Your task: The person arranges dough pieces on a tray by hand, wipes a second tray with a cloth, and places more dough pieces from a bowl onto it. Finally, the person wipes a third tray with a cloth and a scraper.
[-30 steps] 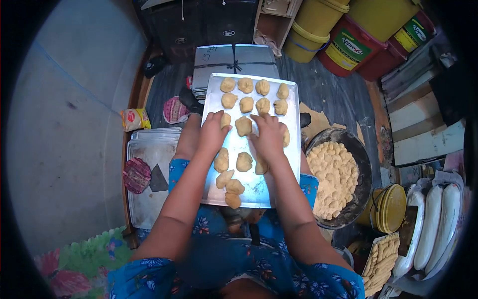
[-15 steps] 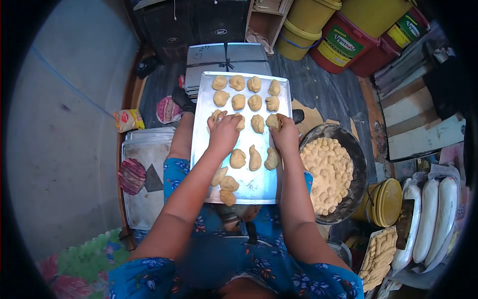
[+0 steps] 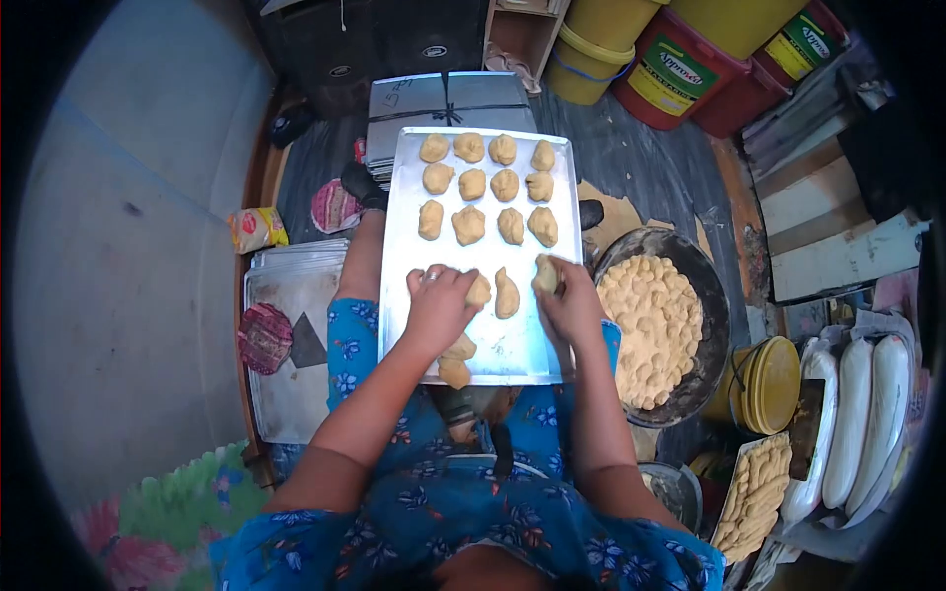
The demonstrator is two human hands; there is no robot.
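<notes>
A metal baking tray (image 3: 537, 340) rests across my lap, with several dough pieces (image 3: 469, 226) set in rows on its far part. Over the fourth row, my left hand (image 3: 440, 307) has its fingers closed around a dough piece (image 3: 478, 290), partly hidden under them. At the tray's right edge, my right hand (image 3: 574, 300) pinches another dough piece (image 3: 546, 275) between thumb and fingers. Between my hands lies a long, curved dough lump (image 3: 506, 294). Two more lumps (image 3: 454, 371) overlap at the near edge, just below my left wrist.
A black basin (image 3: 716, 355) filled with dough balls stands to my right. Beyond it are a yellow bucket (image 3: 771, 384) and long white wrapped packages (image 3: 845, 433). Stacked trays (image 3: 286, 404) lie to my left. A tied tray stack (image 3: 414, 103) and margarine buckets (image 3: 675, 69) stand ahead.
Both hands have moved nearer to me, from the third row to the fourth. The third-row pieces they were on now lie uncovered, and the right-end fourth-row piece is in my right hand.
</notes>
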